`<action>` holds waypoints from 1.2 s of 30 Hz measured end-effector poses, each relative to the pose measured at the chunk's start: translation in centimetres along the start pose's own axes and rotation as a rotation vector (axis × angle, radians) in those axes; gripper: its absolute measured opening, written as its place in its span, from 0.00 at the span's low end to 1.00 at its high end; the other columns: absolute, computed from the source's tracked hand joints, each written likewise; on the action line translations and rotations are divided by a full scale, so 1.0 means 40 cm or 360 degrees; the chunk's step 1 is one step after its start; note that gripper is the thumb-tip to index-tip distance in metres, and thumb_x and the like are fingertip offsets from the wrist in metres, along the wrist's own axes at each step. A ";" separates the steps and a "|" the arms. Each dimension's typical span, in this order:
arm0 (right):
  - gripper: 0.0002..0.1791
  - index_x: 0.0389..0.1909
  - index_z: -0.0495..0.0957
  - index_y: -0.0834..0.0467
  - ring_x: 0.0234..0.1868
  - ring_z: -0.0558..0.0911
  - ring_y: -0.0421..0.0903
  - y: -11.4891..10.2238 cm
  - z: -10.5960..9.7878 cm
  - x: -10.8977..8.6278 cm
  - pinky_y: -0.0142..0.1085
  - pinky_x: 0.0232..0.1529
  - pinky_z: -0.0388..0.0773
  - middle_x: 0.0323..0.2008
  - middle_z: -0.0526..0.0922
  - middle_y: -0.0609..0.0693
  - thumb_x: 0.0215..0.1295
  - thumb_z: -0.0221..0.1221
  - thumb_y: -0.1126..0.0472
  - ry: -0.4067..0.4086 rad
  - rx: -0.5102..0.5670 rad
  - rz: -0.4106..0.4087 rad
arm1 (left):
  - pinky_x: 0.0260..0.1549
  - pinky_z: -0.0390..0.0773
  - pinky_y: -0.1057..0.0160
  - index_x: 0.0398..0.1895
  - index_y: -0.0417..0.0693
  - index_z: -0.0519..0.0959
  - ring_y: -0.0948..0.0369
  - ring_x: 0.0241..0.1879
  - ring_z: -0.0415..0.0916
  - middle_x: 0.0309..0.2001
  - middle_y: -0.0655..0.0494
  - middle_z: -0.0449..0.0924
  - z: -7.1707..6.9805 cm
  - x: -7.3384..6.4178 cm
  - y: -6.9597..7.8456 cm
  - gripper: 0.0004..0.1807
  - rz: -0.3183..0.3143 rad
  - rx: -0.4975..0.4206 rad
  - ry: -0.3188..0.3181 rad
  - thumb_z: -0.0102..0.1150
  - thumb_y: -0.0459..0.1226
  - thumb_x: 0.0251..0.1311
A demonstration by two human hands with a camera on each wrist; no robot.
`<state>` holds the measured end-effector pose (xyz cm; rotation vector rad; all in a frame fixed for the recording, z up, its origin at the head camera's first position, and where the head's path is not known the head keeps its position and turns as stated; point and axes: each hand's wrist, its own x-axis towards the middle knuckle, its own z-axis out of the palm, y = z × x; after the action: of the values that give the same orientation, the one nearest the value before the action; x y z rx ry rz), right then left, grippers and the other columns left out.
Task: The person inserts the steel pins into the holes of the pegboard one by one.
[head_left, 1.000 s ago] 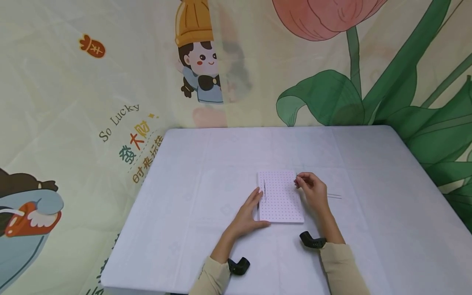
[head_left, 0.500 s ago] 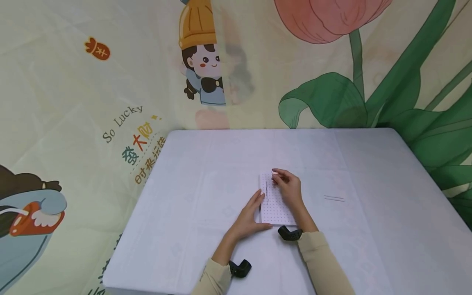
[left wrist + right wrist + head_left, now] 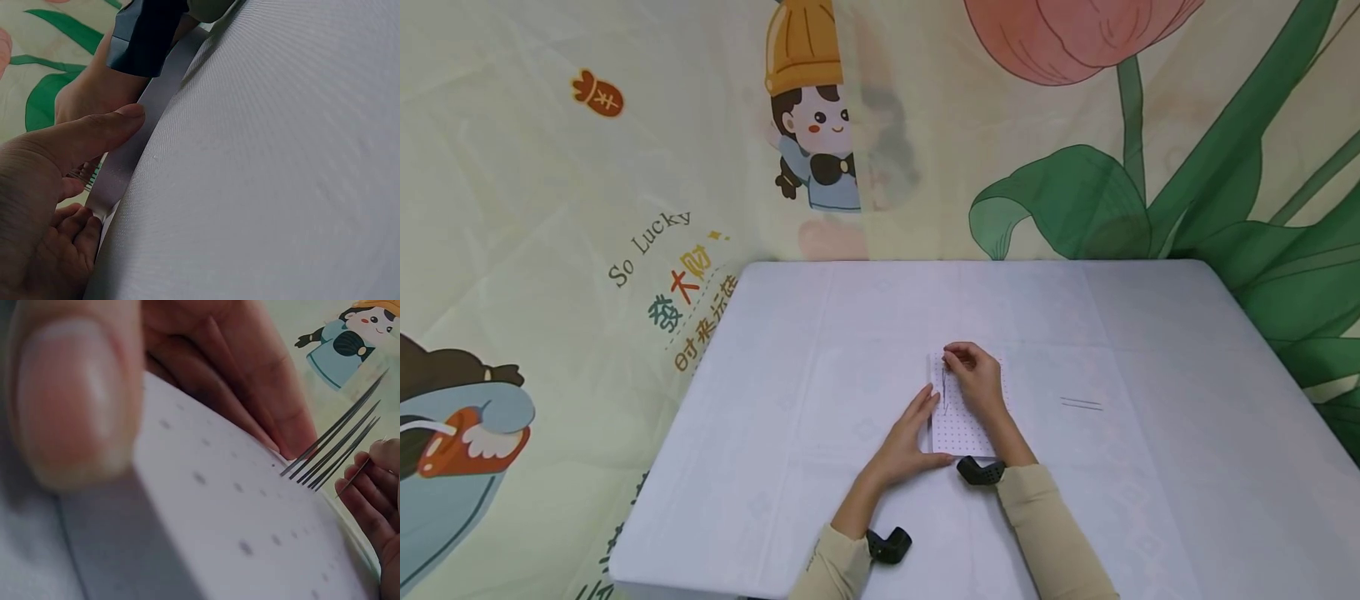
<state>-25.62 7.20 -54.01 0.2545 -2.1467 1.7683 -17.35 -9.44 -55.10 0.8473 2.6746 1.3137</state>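
Note:
A white board (image 3: 958, 435) with a grid of small holes lies on the table. My left hand (image 3: 904, 446) steadies its near-left corner, thumb at the front edge and fingers along the left side. Several thin metal needles (image 3: 338, 437) stand in a row near the left edge, pointed ends up. Over the far-left part of the board, my right hand (image 3: 976, 379) pinches another thin needle (image 3: 354, 479) between thumb and fingertips. The right wrist view shows its lower end close to the row; whether it touches a hole cannot be told. In the left wrist view, the board's side (image 3: 115, 172) shows.
Two more thin needles (image 3: 1082, 404) lie side by side on the white tablecloth (image 3: 850, 350), right of the board. A printed cloth (image 3: 917, 125) hangs behind the table. Each wrist wears a black camera (image 3: 889, 546).
My right hand has carried its needle leftward from the board's right edge to the far-left holes, by the standing row. The left hand keeps its place at the corner.

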 end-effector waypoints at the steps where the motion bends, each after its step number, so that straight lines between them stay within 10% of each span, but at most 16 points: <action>1: 0.07 0.38 0.79 0.62 0.32 0.81 0.44 0.001 0.001 -0.001 0.27 0.34 0.79 0.33 0.82 0.53 0.61 0.59 0.63 -0.0001 0.0005 -0.0005 | 0.65 0.53 0.58 0.71 0.41 0.52 0.57 0.69 0.43 0.72 0.51 0.42 0.000 0.000 0.000 0.54 -0.0002 -0.0002 -0.0006 0.72 0.46 0.42; 36: 0.06 0.33 0.77 0.60 0.38 0.82 0.47 -0.003 -0.015 0.002 0.33 0.39 0.80 0.33 0.81 0.52 0.56 0.63 0.66 -0.0248 -0.0220 -0.0138 | 0.64 0.54 0.57 0.70 0.42 0.53 0.56 0.69 0.44 0.72 0.51 0.43 0.000 0.002 -0.004 0.53 0.0010 0.0006 0.0006 0.72 0.46 0.43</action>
<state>-25.55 7.76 -53.78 0.4560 -2.3166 1.5917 -17.50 -9.46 -55.18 0.8555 2.6800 1.3133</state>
